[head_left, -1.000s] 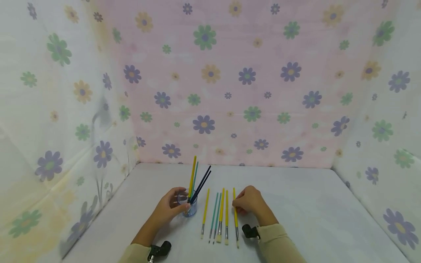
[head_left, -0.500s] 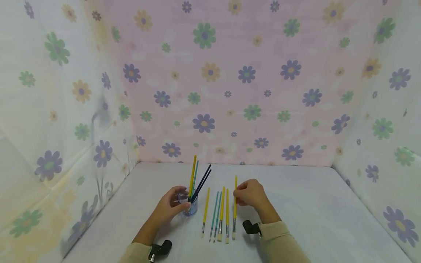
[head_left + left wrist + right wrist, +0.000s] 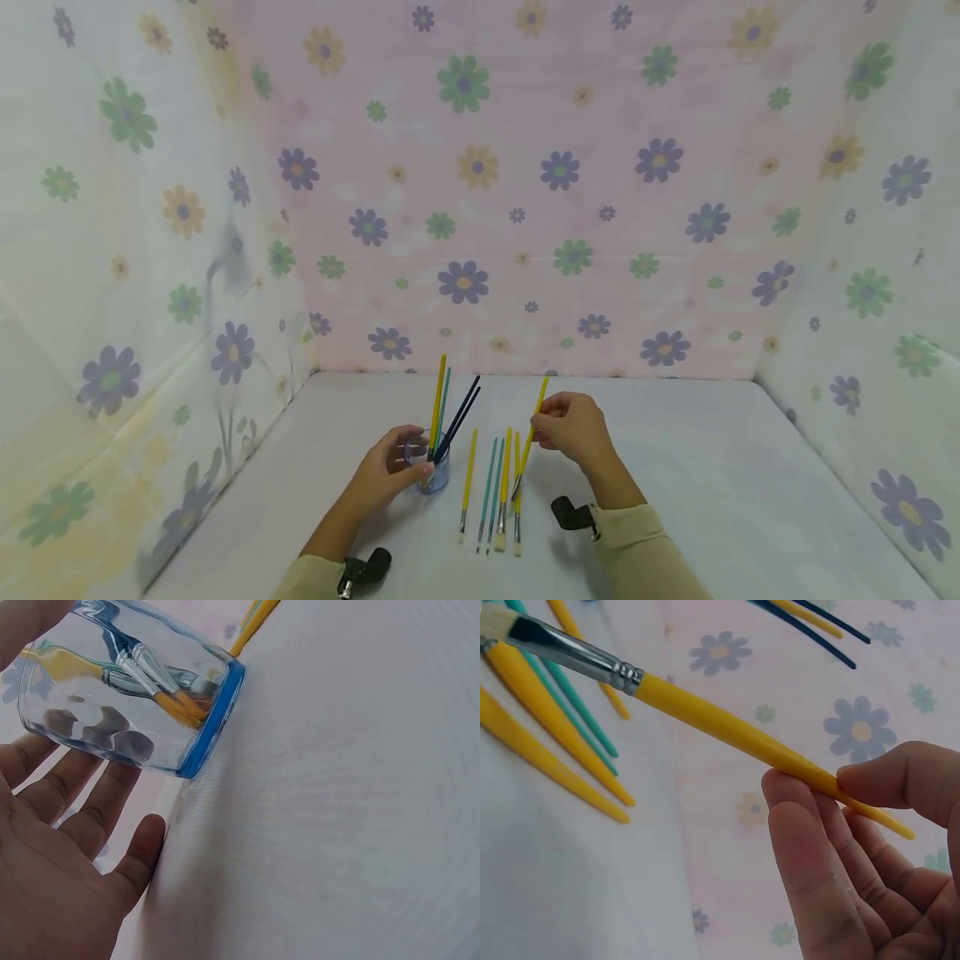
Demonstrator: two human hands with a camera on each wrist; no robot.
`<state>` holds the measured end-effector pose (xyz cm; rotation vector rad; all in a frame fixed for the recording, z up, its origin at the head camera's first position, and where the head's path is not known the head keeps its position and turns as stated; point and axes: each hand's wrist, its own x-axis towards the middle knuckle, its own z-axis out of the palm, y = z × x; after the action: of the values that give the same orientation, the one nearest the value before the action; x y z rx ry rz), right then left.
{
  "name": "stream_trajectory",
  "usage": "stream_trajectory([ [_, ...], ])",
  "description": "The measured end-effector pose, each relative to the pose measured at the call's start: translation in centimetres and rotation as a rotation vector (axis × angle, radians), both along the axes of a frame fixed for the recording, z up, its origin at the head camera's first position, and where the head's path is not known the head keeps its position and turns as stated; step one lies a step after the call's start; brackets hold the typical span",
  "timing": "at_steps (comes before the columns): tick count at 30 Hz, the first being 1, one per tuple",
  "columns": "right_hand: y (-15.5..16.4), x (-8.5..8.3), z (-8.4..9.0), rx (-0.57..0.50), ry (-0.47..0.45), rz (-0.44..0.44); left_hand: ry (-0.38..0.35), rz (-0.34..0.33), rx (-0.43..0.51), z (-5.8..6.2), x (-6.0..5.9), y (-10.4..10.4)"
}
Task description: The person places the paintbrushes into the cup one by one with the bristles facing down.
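Observation:
My left hand (image 3: 386, 471) holds a clear cup (image 3: 432, 482) with thumb and fingers around its sides. The cup has a blue base and stands on the table; a yellow brush (image 3: 438, 392), a teal one (image 3: 446, 398) and two dark blue ones (image 3: 463, 414) lean in it, bristles down. My right hand (image 3: 576, 427) pinches a yellow flat paintbrush (image 3: 712, 724) by its handle between thumb and fingertips. That brush is tilted, its pale bristles pointing down, above the rightmost yellow brush (image 3: 517, 521) in the row on the table.
Left of that brush lie another yellow paintbrush (image 3: 503, 500), two thin teal ones (image 3: 486, 497) and one more yellow one (image 3: 467, 483), handles away from me. A white cloth covers the table (image 3: 675, 467). Flowered curtains (image 3: 495, 250) enclose the back and sides.
My right hand has drawn the yellow paintbrush away from me and lifted it off the table, tilting its bristle end left. My left hand has stayed at the cup.

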<state>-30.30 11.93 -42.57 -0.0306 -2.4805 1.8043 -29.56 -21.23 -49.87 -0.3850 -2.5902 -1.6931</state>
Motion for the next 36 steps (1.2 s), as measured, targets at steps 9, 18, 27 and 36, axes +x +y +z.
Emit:
stream_trajectory([
  [9, -0.4, 1.0, 1.9, -0.042, 0.084, -0.027, 0.000, 0.010, -0.011, 0.3, 0.4, 0.0],
  [18, -1.0, 1.9, 3.5, -0.177, 0.230, 0.036, 0.002, 0.040, -0.034, 0.0, 0.3, 0.1],
  [27, -2.4, 2.9, 3.9, -0.259, 0.330, 0.077, 0.008, 0.033, -0.104, 0.2, 0.5, 0.4],
  [36, -4.3, 3.4, 3.4, -0.264, 0.364, 0.128, 0.024, 0.026, -0.142, 0.3, 0.5, 0.5],
])
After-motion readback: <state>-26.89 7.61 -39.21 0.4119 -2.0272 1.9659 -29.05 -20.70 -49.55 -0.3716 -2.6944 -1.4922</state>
